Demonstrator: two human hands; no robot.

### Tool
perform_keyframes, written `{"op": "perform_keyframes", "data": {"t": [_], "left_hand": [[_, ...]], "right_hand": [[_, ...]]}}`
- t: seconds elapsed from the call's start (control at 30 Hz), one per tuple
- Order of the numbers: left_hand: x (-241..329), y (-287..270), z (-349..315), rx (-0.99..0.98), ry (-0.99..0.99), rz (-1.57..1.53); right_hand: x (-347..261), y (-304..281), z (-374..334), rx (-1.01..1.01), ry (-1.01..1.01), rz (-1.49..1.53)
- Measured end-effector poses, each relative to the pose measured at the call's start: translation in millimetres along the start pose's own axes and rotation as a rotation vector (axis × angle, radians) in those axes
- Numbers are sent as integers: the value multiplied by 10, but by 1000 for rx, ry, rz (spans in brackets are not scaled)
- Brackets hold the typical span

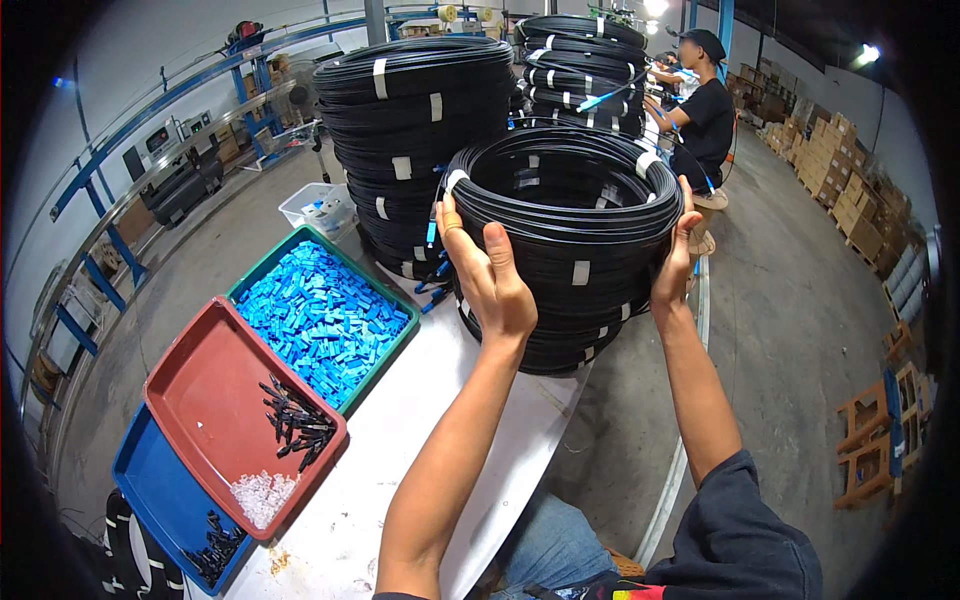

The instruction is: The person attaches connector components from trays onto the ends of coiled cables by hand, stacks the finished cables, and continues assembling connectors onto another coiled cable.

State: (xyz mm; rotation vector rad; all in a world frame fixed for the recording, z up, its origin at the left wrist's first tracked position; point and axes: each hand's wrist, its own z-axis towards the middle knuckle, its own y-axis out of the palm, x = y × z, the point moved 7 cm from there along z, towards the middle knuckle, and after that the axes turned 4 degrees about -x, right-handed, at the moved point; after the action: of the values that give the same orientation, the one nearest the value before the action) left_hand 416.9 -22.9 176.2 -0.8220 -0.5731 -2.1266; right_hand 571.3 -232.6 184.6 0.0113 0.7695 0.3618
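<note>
A stack of black cable coils (540, 260) stands at the table's right edge, with white tape bands round the bundles. The topmost coil (570, 222) lies on it, and its open middle faces up. My left hand (495, 290) grips the coil's left side, thumb raised and fingers along the outer wall. On the opposite side, my right hand (674, 262) holds the coil with its fingers against the outside. Blue connectors (432, 233) on cable ends hang just left of my left hand.
Left on the white table (430, 420) are a green tray (375, 385) of blue connector parts, a red tray (200, 390) with black and clear pieces, and a blue tray (150, 465). Taller coil stacks (410, 130) rise behind. A person (705, 110) in black sits at the far right.
</note>
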Motion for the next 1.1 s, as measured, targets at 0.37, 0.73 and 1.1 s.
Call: {"op": "perform_keyframes", "data": {"t": [0.37, 0.73, 1.1], "left_hand": [[-14, -139, 4, -3, -48, -3], [-12, -51, -202, -148, 64, 72], [-152, 7, -213, -44, 50, 185]], "right_hand": [[-6, -207, -9, 67, -34, -39], [-15, -137, -317, 57, -64, -268], [137, -34, -305, -18, -54, -187]]}}
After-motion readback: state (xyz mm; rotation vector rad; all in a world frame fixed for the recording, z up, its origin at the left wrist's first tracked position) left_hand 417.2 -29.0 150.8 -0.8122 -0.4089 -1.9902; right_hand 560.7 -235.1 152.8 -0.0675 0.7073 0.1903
